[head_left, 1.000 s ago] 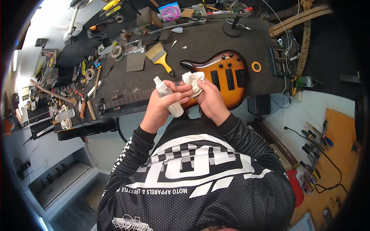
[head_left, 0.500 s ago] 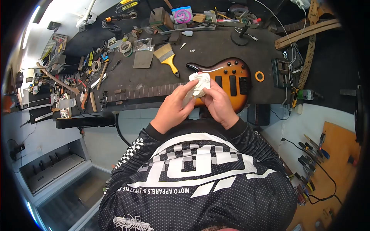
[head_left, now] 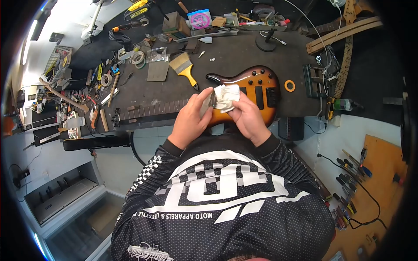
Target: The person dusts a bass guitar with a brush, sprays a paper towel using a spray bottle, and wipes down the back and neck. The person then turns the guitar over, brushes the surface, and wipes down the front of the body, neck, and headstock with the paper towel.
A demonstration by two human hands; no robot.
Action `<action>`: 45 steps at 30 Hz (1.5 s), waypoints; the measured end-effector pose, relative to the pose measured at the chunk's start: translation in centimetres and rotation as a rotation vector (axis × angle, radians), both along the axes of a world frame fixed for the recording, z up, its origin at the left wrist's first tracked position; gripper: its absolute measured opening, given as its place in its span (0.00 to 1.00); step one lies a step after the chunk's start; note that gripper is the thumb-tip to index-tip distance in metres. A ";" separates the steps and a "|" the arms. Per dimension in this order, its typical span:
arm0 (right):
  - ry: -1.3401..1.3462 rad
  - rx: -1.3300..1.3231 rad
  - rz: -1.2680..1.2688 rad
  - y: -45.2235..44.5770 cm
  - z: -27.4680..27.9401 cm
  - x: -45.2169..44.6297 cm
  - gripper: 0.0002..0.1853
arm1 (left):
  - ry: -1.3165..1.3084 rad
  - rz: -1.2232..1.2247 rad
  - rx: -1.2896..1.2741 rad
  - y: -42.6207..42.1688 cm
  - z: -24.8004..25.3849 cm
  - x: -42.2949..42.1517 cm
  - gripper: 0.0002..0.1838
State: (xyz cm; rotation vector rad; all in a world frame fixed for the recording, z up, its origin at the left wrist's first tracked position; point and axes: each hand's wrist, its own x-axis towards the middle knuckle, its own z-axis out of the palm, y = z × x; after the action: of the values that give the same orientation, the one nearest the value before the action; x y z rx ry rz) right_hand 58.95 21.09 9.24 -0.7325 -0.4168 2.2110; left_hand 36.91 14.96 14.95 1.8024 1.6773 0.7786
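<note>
A: Clock centred on the white cloth (head_left: 226, 98), twelve at the far side. Hands first?

B: Right hand (head_left: 250, 119) at about five o'clock, gripping the cloth, thumb pressed on its near face. Left hand (head_left: 188, 124) at eight o'clock, fingers raised next to the cloth's edge. A pale shape shows between its thumb and fingers (mostly covered), so can't tell whether it grasps anything.

A: And the cloth?

B: Crumpled, in front of the sunburst guitar (head_left: 251, 95). Contact with the body can't be told from this angle.

A: Guitar's lie?

B: Face up on the dark counter (head_left: 244, 55), body toward three o'clock, neck (head_left: 156, 109) toward nine.

A: Nearby?

B: Wide paintbrush (head_left: 186, 70) at ten o'clock, yellow handle pointing back toward the hands. Grey sheet (head_left: 157, 72) beyond it, same bearing. Orange ring (head_left: 289, 85), flat, just past the guitar, nearly three.
</note>
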 end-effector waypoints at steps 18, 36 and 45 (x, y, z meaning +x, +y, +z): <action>-1.623 1.596 0.346 6.0 -16.7 -4.7 0.56 | -0.034 0.146 -0.154 -2.8 -3.7 -5.4 0.36; -1.481 1.594 0.295 9.0 -17.5 -10.3 0.49 | -0.062 0.219 -0.182 -3.9 -3.9 -7.7 0.37; -1.206 1.826 0.657 8.2 -12.9 3.3 0.45 | -0.086 0.211 -0.168 -3.6 -3.7 -8.1 0.37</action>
State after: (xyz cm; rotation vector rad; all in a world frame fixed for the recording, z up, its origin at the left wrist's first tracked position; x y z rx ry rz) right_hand 62.25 29.26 -3.69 -0.6562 -2.8830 0.6119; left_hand 28.83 11.32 11.26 1.4760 1.8374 0.7667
